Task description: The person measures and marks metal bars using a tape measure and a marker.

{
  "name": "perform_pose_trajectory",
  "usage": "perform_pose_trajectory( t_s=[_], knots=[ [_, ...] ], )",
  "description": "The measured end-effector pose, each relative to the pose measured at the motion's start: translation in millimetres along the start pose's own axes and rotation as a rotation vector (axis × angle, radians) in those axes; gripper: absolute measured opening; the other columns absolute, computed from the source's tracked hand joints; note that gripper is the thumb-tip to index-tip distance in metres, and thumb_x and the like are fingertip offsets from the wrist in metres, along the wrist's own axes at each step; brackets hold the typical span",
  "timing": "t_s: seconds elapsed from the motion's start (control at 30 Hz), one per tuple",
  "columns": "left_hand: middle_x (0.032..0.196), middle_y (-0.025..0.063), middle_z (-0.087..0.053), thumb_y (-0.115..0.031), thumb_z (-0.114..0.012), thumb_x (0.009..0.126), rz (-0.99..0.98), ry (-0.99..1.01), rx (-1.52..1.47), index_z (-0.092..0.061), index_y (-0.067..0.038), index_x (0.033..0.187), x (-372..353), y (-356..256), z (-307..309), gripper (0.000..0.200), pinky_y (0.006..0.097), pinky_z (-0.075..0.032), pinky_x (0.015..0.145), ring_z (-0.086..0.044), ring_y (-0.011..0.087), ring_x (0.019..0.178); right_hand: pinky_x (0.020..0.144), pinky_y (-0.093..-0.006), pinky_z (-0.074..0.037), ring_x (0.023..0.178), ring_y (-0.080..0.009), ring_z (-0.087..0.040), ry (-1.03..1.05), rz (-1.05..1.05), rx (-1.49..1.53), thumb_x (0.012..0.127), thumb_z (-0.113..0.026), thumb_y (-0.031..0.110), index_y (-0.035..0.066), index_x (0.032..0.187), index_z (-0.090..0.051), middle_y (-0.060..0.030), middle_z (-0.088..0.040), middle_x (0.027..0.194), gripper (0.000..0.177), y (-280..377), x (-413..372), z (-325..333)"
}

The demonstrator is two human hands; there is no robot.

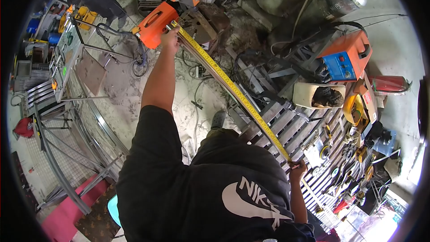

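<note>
Yellow tape measure (pixel 233 86) runs taut and diagonal between the 2 hands, laid along metal bars (pixel 198 59). Left hand (pixel 169 38), arm outstretched, has fingers closed about the tape's far end, just beside an orange machine housing (pixel 150 34). Right hand (pixel 298 170) at the near end, fingers curled in against the tape; cannot tell if it grips it. Slatted metal rack (pixel 290 127) under the tape's near stretch; orange-and-blue welding machine (pixel 339 66) farther right.
</note>
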State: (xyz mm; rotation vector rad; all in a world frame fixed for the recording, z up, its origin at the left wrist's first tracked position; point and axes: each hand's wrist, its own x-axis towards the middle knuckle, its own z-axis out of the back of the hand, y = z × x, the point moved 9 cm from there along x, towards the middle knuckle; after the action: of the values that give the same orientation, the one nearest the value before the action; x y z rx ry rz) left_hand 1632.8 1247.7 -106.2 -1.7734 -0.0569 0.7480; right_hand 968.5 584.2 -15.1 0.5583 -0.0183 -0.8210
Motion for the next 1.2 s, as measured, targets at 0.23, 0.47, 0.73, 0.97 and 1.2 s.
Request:
perform_pose_trajectory(
  t_s=[0.23,0.47,0.73,0.97,1.2],
  knots=[
    [0.1,0.007,-0.06,-0.021,-0.072,0.106,0.138,0.182,-0.279,-0.059,-0.002,0.113,7.6,25.4,-4.9,0.024,0.049,-0.058,0.079,-0.067,0.0238,0.09,0.075,-0.0421,-0.052,0.075,-0.0262,-0.065,-0.009,-0.016,0.075,0.07,-0.092,-0.001,0.002,0.081,-0.064,-0.0093,-0.075,0.075,0.031,-8.3,-2.9,-3.6],
    [0.09,0.0052,-0.058,-0.034,-0.044,0.12,0.133,0.276,-0.398,-0.054,-0.007,0.1,10.5,24.9,-14.9,0.035,0.0544,-0.06,0.097,-0.064,0.0263,0.082,0.075,-0.0413,-0.05,0.079,-0.024,-0.063,-0.031,0.023,-0.023,0.069,-0.092,-0.001,0.003,0.079,-0.064,-0.008,-0.072,0.074,0.03,7.7,-6.3,2.5],
    [0.093,0.0084,-0.062,-0.058,-0.043,0.115,0.224,0.031,-0.154,-0.065,-0.002,0.122,33.5,15.1,8.9,0.06,0.0516,-0.065,0.092,-0.065,0.026,0.084,0.074,-0.0421,-0.047,0.073,-0.0233,-0.058,-0.088,0.092,-0.033,0.07,-0.091,0.004,0.005,0.07,-0.056,-0.0075,-0.07,0.068,0.036,26.7,-10.4,7.3],
    [0.092,0.0031,-0.055,-0.039,-0.062,0.113,0.228,0.148,-0.226,-0.067,-0.006,0.114,27.3,2.2,-7.9,0.033,0.0469,-0.061,0.09,-0.059,0.0205,0.081,0.082,-0.0414,-0.046,0.073,-0.0238,-0.058,-0.1,0.14,-0.079,0.071,-0.09,0.005,0.007,0.072,-0.063,-0.0051,-0.067,0.069,0.027,36.1,-13.2,9.9],
    [0.088,0.0019,-0.05,-0.028,-0.053,0.118,0.193,0.231,-0.468,-0.06,-0.012,0.104,32.2,9.2,-11.0,0.022,0.0476,-0.057,0.094,-0.055,0.0203,0.077,0.103,-0.0441,-0.038,0.072,-0.0233,-0.064,-0.093,0.151,-0.121,0.075,-0.087,0.009,0.011,0.072,-0.061,-0.0028,-0.076,0.073,0.026,35.1,-15.4,8.7]
  ],
)
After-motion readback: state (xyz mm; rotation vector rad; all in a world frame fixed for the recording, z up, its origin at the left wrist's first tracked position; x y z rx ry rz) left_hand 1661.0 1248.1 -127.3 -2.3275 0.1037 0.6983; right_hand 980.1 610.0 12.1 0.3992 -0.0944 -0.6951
